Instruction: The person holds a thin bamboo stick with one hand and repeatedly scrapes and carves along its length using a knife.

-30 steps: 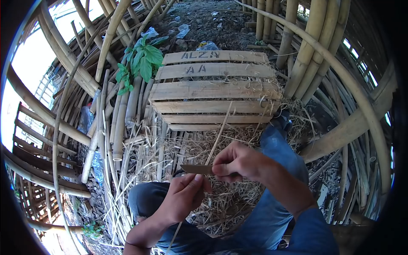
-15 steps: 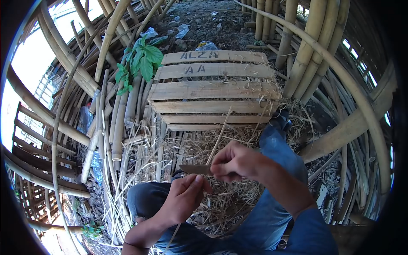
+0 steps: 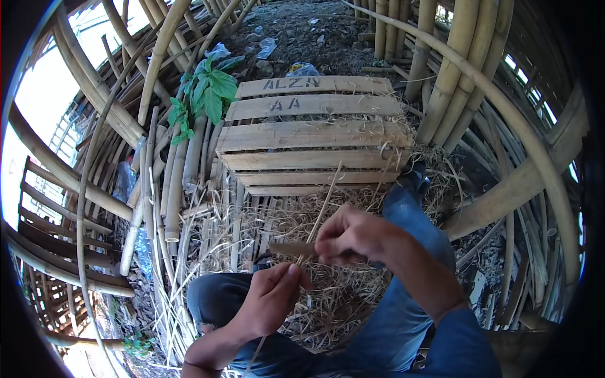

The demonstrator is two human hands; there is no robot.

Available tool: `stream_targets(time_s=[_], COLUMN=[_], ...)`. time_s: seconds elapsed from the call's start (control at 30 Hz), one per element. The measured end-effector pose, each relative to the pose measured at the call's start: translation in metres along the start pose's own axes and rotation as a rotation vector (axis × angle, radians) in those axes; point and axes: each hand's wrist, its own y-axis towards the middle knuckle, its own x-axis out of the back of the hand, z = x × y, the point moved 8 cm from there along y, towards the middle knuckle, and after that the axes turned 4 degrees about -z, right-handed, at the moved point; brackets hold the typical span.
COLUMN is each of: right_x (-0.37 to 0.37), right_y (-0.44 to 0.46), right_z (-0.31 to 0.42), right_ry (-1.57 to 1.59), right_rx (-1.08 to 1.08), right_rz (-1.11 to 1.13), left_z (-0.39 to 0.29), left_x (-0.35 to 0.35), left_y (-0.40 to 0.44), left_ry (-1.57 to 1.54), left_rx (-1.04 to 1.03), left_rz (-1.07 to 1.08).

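My right hand (image 3: 353, 238) is closed round the handle of a knife (image 3: 290, 249), whose blade points left. The blade lies across a thin bamboo strip (image 3: 326, 201) that slants up toward the crate. Just below and left of the blade, my left hand (image 3: 274, 293) pinches the strip, and its lower end (image 3: 257, 356) comes out beneath that hand. Between my legs, curly shavings (image 3: 340, 299) cover the ground. In front stands a slatted wooden crate (image 3: 309, 133) with black lettering and shavings on its right side.
Bamboo poles (image 3: 178, 183) and thin strips lie on the left beside a leafy green plant (image 3: 208, 91). Upright bamboo posts (image 3: 466, 69) and a long curved pole (image 3: 529, 138) stand on the right. Plastic scraps (image 3: 267, 48) lie on the dark soil behind the crate.
The knife and my right hand have shifted slightly along the strip. My left hand still grips it. The whole view has drifted a little.
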Motion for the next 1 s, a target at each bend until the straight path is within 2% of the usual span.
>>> stream_targets(time_s=[0.03, 0.1, 0.17, 0.23, 0.3, 0.37, 0.43, 0.5, 0.53, 0.57, 0.63, 0.67, 0.77, 0.8, 0.83, 0.9, 1.0], right_x=[0.012, 0.05, 0.037, -0.004, 0.021, 0.053, 0.038, 0.005, 0.029, 0.041, 0.059, 0.053, 0.04, 0.081, 0.121, 0.158, 0.114], right_y=[0.005, 0.009, 0.004, 0.004, 0.008, 0.015, 0.011, 0.006, 0.009, 0.011, 0.012, 0.011, 0.007, 0.012, 0.014, -0.003, -0.012], right_z=[-0.002, 0.004, 0.0, -0.006, -0.003, -0.004, -0.003, -0.001, -0.002, -0.005, -0.006, -0.009, 0.004, 0.0, -0.003, 0.0, 0.011], right_ry=[0.013, 0.238, 0.156, 0.068, 0.057, 0.339, 0.2, 0.1, 0.164, 0.173, 0.406, 0.252, 0.125, 0.203, 0.441, 0.545, 0.503], right_rx=[0.005, 0.135, 0.08, -0.012, 0.012, 0.101, 0.109, 0.011, 0.046, 0.044, 0.039, 0.072, 0.125, 0.153, 0.228, 0.352, 0.441], right_rz=[0.003, -0.132, -0.226, 0.045, -0.008, -0.094, -0.097, 0.027, -0.134, -0.134, -0.122, -0.15, -0.148, -0.366, -0.517, -0.699, -0.59], left_z=[0.0, 0.002, -0.002, -0.001, 0.001, 0.002, 0.007, 0.005, 0.004, 0.005, 0.004, 0.0, 0.003, 0.004, 0.004, 0.001, 0.006], left_x=[0.003, 0.003, -0.002, -0.001, 0.0, 0.002, -0.002, -0.002, 0.001, 0.002, -0.002, -0.004, -0.003, 0.001, 0.003, 0.005, 0.012], left_y=[-0.002, -0.004, -0.002, -0.003, -0.005, -0.006, -0.002, -0.002, -0.003, -0.005, -0.006, -0.006, -0.006, -0.004, -0.004, -0.006, 0.005], left_ry=[-0.018, -0.023, -0.05, -0.055, -0.065, -0.102, -0.076, -0.074, -0.07, -0.065, -0.087, -0.098, -0.106, -0.138, -0.18, -0.223, -0.246], left_rx=[0.004, 0.01, -0.011, 0.064, 0.054, 0.032, 0.074, 0.049, 0.036, 0.044, 0.047, 0.035, 0.12, 0.095, 0.069, 0.061, 0.059], left_rz=[-0.011, 0.0, 0.021, 0.025, 0.017, 0.011, 0.04, 0.033, 0.024, 0.025, 0.059, 0.064, 0.083, 0.08, 0.076, 0.084, 0.09])
